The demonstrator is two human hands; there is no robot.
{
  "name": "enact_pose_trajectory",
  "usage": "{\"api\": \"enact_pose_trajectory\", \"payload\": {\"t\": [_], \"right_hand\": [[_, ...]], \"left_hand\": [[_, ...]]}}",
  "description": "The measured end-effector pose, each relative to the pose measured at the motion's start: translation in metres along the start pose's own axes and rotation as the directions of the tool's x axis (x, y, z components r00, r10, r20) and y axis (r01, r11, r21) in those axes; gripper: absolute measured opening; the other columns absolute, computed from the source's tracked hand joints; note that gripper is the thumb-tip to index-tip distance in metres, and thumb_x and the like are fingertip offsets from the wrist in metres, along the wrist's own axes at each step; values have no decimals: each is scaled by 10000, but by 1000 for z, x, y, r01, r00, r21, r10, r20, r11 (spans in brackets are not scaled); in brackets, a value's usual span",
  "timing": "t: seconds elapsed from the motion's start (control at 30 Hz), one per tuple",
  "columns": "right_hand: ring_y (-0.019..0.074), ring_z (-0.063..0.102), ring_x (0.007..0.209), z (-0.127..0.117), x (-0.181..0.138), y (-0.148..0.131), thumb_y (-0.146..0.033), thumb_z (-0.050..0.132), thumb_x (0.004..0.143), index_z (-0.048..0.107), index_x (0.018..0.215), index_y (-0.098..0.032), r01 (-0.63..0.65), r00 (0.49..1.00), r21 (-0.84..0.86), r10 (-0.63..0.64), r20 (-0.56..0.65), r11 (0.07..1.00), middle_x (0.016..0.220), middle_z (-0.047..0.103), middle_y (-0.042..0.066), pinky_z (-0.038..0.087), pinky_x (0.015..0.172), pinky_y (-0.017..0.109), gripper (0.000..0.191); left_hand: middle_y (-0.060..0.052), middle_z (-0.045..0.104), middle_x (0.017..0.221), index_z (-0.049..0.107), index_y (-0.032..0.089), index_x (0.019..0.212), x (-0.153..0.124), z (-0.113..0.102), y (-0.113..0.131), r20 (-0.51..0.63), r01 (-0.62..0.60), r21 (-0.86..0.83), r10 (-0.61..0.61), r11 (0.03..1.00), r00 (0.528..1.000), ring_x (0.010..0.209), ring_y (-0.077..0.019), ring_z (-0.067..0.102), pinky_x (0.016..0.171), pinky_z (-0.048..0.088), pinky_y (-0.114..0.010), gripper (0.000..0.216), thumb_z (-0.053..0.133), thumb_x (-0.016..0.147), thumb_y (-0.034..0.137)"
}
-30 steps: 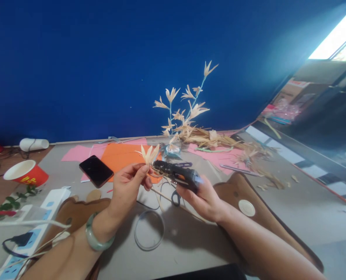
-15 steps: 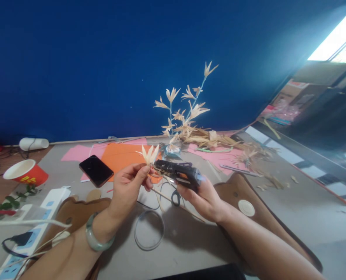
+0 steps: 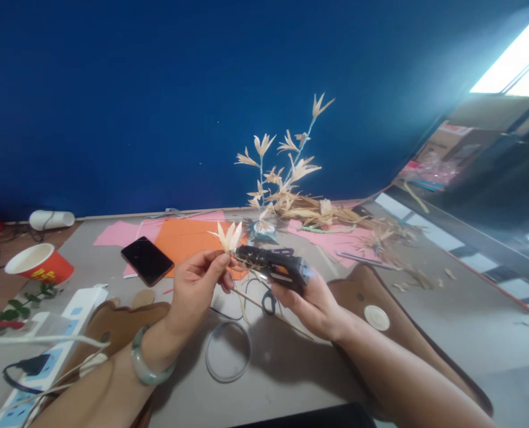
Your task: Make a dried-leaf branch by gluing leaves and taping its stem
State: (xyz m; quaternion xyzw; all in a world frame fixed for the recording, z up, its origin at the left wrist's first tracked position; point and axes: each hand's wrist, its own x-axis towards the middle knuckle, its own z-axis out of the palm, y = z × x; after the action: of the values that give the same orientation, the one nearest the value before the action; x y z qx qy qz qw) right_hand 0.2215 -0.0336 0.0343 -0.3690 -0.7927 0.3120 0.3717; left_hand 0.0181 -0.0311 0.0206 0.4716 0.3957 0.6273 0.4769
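My left hand point(image 3: 204, 270), a jade-coloured bangle on its wrist, pinches the base of a pale dried-husk flower point(image 3: 229, 236) with pointed petals. Thin straw-coloured stems point(image 3: 273, 312) slant down to the right below the fingers. My right hand point(image 3: 311, 306) is wrapped round a black glue gun point(image 3: 286, 267), whose front end is at the flower's base. Whether the tip touches the flower is hidden by my fingers. Behind the hands, an arrangement of similar husk flowers point(image 3: 286, 169) on light-blue stems stands in a small clear holder point(image 3: 264, 229).
Orange paper point(image 3: 175, 238), pink paper point(image 3: 117, 233) and a phone point(image 3: 147, 260) lie behind my left hand. A red paper cup point(image 3: 46, 267) and a power strip point(image 3: 75, 315) are at left. Dried husks point(image 3: 313, 211) lie at back right. A wire ring point(image 3: 227, 352) lies in front; brown mats point(image 3: 402, 339) flank it.
The glue gun has tilted very slightly. Both hands keep nearly the same place and grip, and the flower stays between my left fingers.
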Motion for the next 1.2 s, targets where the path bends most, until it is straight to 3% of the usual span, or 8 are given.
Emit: {"api": "enact_pose_trajectory", "payload": {"t": [0.27,1.2], "right_hand": [[126,440,639,1,0,-2,-278,466,897,514,714,-150,0,1000,-2,0,-4,1000,675,493,20,408,587,247,229],[108,389,618,-2,-1,-4,-256,465,898,506,753,-146,23,1000,-8,-23,19,1000,659,434,-2,375,564,232,186]], "left_hand": [[21,621,514,699,138,776,0,0,-1,11,5,-13,-4,1000,1000,439,-68,557,466,475,-171,166,668,834,291],[16,621,516,693,140,775,0,1,-2,-12,-7,-30,6,1000,1000,425,-78,551,447,469,-189,169,685,815,303]]}}
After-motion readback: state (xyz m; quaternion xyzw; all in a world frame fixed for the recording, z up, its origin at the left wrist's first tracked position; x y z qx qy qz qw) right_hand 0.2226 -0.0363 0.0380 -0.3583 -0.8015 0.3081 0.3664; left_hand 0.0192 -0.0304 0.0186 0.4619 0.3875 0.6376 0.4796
